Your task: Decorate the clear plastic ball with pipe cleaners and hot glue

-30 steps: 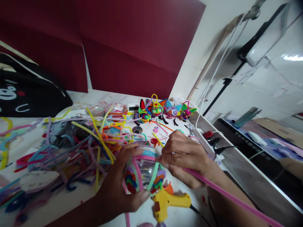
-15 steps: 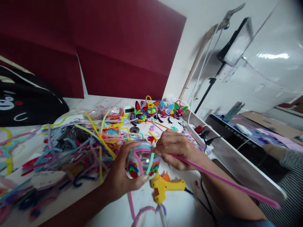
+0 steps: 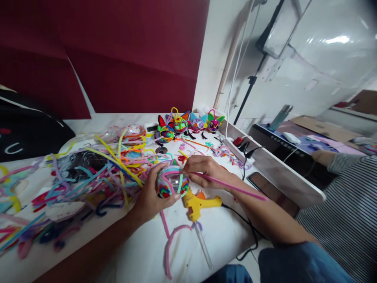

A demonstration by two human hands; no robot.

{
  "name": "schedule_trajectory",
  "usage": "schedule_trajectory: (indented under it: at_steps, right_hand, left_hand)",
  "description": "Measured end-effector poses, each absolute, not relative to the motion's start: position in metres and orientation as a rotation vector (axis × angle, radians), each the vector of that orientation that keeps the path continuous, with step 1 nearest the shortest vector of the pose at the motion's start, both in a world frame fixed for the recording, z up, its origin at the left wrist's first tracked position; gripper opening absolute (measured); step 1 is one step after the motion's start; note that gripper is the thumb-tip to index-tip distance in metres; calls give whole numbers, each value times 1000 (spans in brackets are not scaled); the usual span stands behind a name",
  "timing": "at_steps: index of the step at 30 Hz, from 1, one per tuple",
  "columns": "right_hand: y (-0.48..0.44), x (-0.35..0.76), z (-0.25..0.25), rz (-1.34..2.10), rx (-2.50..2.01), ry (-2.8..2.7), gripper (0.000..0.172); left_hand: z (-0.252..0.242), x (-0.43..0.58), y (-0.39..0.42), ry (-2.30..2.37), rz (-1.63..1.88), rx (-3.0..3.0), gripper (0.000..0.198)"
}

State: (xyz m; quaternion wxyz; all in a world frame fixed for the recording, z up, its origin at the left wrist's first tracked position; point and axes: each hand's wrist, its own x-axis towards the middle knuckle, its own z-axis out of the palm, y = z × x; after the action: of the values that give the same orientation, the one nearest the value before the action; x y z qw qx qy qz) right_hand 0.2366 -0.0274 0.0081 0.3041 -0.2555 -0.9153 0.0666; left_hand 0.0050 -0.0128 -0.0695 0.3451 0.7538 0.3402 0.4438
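Note:
My left hand (image 3: 153, 194) is closed around a clear plastic ball (image 3: 176, 183) trimmed with pink, green, blue and red fuzzy strips. At the ball's upper right, my right hand (image 3: 203, 171) pinches a long pink pipe cleaner (image 3: 232, 186), whose free end trails over my right forearm. The fingertips touch the ball's rim; the pipe cleaner's near end is hidden by them. Just below the ball a yellow hot glue gun (image 3: 203, 203) lies on the white table, a clear glue stick (image 3: 203, 245) sticking out of it. A curved pink pipe cleaner (image 3: 167, 251) rests beside it.
Loose pipe cleaners (image 3: 97, 173) heap up on the left. Several finished animal-face ornaments (image 3: 180, 125) stand at the back. On the right are a power strip (image 3: 243, 147), a phone (image 3: 272, 192) and the table's raised edge (image 3: 282, 169). Another person's striped sleeve (image 3: 338, 163) shows farther right.
The view has shifted, so the table's contents sit higher and farther left, and the phone shows more. Both hands keep hold of the ball and pipe cleaner, whose free end has swung inward.

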Motion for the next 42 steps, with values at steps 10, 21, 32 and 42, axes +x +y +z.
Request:
schedule_trajectory:
  at_steps: [10,21,32,42]
  right_hand:
    - [-37,235,-9,206,-693,-2399,23]
    - [-40,229,-15,172,-681,-2400,23]
    - [-45,225,-16,156,-637,-2423,21]
    - [-44,223,-16,155,-634,-2381,20]
  left_hand:
    - [-82,2,-20,931,1158,2153,82]
    - [-78,0,-28,865,1235,2410,69]
    - [-74,-10,-27,719,1124,2643,56]
    - [-84,-13,-24,704,1177,2670,51]
